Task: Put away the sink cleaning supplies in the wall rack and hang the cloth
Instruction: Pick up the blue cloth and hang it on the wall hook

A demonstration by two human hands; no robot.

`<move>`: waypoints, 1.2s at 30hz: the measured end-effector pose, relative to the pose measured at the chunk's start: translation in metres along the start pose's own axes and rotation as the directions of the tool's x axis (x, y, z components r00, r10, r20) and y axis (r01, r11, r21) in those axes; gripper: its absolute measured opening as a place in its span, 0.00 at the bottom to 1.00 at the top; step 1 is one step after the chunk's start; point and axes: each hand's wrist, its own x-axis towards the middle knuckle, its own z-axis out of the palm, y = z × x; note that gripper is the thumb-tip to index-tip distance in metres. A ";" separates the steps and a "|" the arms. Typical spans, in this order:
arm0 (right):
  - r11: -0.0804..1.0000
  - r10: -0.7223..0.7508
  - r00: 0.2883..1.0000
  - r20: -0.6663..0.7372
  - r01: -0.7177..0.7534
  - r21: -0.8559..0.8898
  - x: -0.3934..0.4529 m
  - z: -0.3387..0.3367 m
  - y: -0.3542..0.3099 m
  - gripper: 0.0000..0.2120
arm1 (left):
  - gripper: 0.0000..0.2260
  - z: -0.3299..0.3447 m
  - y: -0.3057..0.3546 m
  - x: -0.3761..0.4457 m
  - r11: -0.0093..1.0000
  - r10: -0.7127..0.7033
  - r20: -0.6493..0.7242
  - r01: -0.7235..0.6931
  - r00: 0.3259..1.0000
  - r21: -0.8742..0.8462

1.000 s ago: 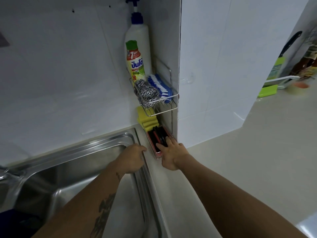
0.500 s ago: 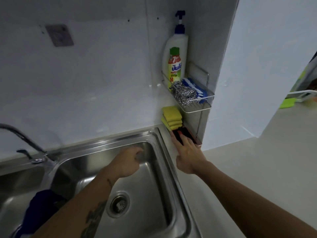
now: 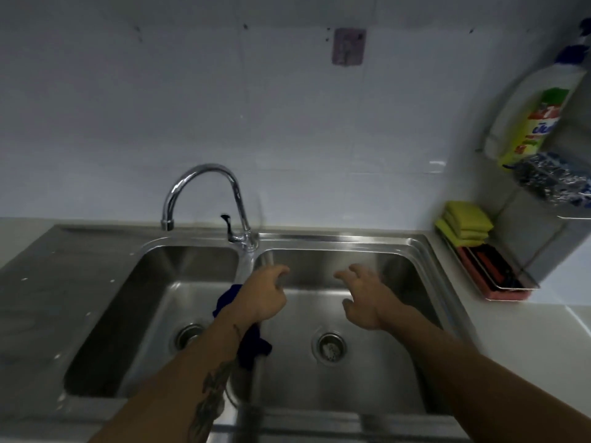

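A dark blue cloth (image 3: 252,345) is draped over the divider between the two sink basins, partly hidden under my left wrist. My left hand (image 3: 265,294) hovers over it with loosely curled fingers that hold nothing I can see. Over the right basin, my right hand (image 3: 363,294) is empty with its fingers spread. At the far right the wire wall rack (image 3: 575,215) holds a dish soap bottle (image 3: 537,119) and steel wool (image 3: 543,177). Its lower tray (image 3: 505,294) holds yellow sponges (image 3: 465,223) and a red-and-black item (image 3: 489,263).
A chrome tap (image 3: 204,190) rises behind the divider of the steel double sink (image 3: 335,243). A square adhesive hook plate (image 3: 348,46) is stuck to the white tiled wall above. A steel drainboard (image 3: 48,298) lies to the left and a pale counter (image 3: 543,330) to the right.
The view has swung left from the rack corner to the sink. My right hand left the red-and-black item in the lower tray and came over the right basin. My left hand moved over the cloth.
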 end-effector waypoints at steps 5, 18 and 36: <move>0.996 -0.071 0.991 0.114 0.076 -0.043 0.020 0.024 -0.051 0.29 | 0.18 -0.012 -0.058 -0.009 0.995 -0.098 -0.063 0.098 0.993 -0.007; 0.991 -0.044 0.940 0.338 0.085 -0.107 0.060 0.063 -0.069 0.31 | 0.21 0.017 -0.123 0.016 0.964 -0.144 -0.034 0.148 0.989 0.223; 0.999 0.014 0.944 0.330 -0.023 0.023 0.049 0.062 -0.054 0.31 | 0.12 0.017 -0.107 0.032 0.795 0.165 -0.088 -0.079 0.982 0.602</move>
